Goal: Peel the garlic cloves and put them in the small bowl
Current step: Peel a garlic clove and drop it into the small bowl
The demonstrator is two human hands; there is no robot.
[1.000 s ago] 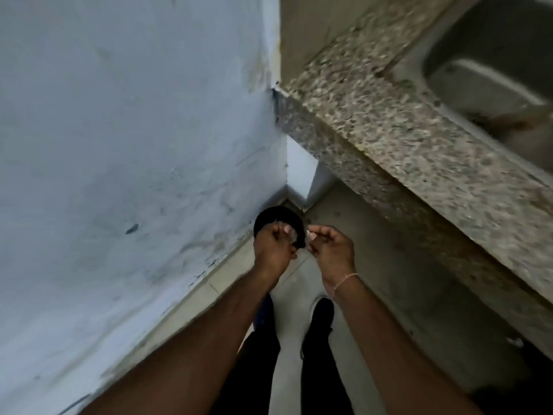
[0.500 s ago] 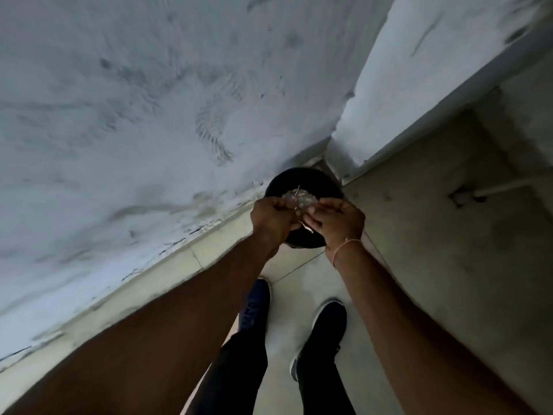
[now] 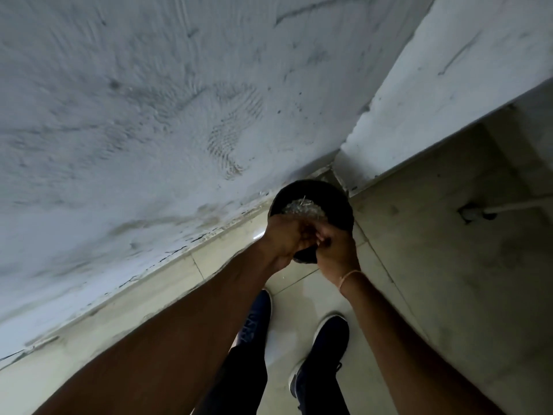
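Observation:
A round black bin (image 3: 336, 202) stands on the floor in the corner, with a pile of pale papery garlic skins (image 3: 302, 208) inside. My left hand (image 3: 284, 238) and my right hand (image 3: 336, 250) are pressed together just above the bin's near rim. Their fingers are curled in against each other, and whatever lies between them is hidden. A thin band circles my right wrist. No garlic clove or small bowl is in view.
A rough white wall (image 3: 149, 115) fills the left and top, meeting a white support wall (image 3: 419, 100) at the corner behind the bin. My two dark shoes (image 3: 257, 319) (image 3: 326, 354) stand on pale floor tiles. A white pipe (image 3: 508, 208) enters the concrete at right.
My view dropped from the granite counter and sink to the corner bin. My hands, held apart a second ago and pinching pale bits, have closed together low over the bin.

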